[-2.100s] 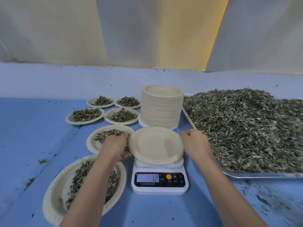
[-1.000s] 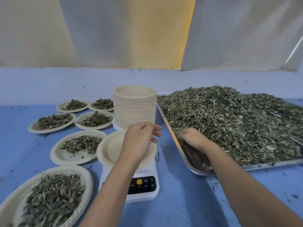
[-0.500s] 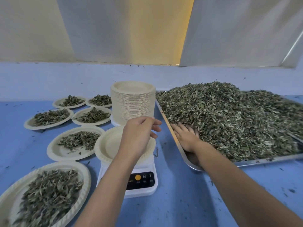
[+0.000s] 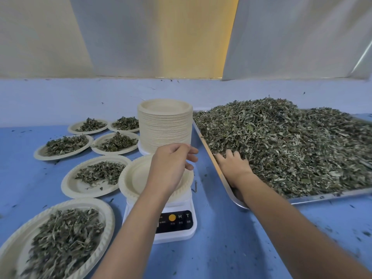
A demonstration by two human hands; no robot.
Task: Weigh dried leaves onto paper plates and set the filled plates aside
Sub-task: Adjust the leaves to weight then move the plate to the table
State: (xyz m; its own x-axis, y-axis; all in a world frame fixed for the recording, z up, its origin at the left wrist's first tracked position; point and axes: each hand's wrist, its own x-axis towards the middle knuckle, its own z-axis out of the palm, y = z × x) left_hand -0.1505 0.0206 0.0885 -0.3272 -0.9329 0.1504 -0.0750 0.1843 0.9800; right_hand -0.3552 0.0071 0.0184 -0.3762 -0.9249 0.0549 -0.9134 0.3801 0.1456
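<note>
Dried leaves (image 4: 291, 148) lie heaped in the metal tray (image 4: 332, 195). The right hand (image 4: 234, 168) now rests flat on the edge of the heap, with fingers straight and spread, and it grasps nothing yet. One second ago this hand was curled at the tray's corner, and before that it helped to put the empty plate (image 4: 136, 176) on the scale (image 4: 177, 234). I judge that the scooping is about to begin. Left of this hand, the left hand (image 4: 171, 168) hovers over the empty plate, with fingers loosely bent and holding nothing. Behind it stands the stack of plates (image 4: 165, 131). Farther left, six filled plates (image 4: 80, 188) are already set aside.
</note>
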